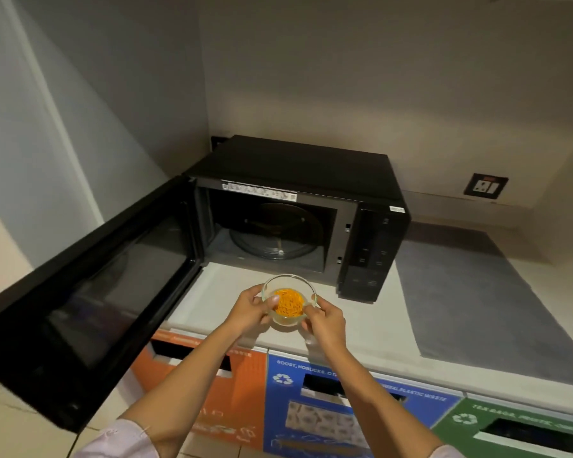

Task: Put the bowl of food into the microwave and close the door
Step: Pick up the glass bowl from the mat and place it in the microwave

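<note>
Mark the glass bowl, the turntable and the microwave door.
glass bowl (pixel 290 281), head view, far inner wall
turntable (pixel 277 237), head view, middle of the plate
microwave door (pixel 106 279), head view, window pane

The small round clear glass bowl (pixel 290 281) is showing smooth, transparent walls, and the dry, stringy orange food (pixel 288 303) is showing through them. The black box-shaped microwave (pixel 305 163) is presenting a matt casing that looks like painted metal, while its open black door (pixel 90 292) is gleaming with a glossy dark pane and is reflecting the room. Inside, the round glass turntable (pixel 277 241) is shining, smooth and clear. The white countertop (pixel 377 325) is looking smooth with a dull sheen. The grey rectangular mat (pixel 470 292) is looking soft and matt, perhaps cloth or felt. The orange bin front (pixel 245 385), blue bin front (pixel 282 411) and green bin front (pixel 457 424) are showing smooth printed panels. The pale pink sleeve (pixel 119 438) is looking like thin woven cloth.
</note>
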Demonstrator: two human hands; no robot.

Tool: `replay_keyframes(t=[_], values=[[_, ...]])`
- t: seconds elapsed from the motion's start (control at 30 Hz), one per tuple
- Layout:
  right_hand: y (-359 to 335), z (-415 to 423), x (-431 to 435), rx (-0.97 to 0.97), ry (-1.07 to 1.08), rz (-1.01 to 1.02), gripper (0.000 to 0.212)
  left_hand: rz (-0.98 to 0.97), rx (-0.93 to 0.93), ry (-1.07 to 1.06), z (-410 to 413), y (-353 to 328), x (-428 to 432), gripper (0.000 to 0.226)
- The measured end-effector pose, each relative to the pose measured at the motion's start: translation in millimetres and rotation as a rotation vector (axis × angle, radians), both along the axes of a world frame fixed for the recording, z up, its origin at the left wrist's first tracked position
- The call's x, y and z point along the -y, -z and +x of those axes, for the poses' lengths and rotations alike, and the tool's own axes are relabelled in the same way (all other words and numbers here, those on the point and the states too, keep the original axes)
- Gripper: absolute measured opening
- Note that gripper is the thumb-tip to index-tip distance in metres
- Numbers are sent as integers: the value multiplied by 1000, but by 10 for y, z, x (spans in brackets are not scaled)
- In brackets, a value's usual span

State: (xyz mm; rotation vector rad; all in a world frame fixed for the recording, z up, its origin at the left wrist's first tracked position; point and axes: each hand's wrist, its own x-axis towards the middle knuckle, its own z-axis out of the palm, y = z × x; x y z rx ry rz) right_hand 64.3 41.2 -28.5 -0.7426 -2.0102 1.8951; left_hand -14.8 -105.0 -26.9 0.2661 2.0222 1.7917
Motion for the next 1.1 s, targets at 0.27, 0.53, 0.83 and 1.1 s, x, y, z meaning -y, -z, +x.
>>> replay_keyframes(t=[0.27,0.53,0.83,1.1], values=[[-188,-710,-31,-45,-91,50,16,-20,-201,-16,-555,-164,123,56],[-109,-1575,-359,-47,-53,63,52,25,-219,-89,-1215,-103,-221,59],[16,-2382,-545,9,-32,146,35,47,-152,-211,-1964,54,-567,74],[186,-2805,-572,59,-41,-77,62,-1,-141,-263,-2412,136,-688,69]])
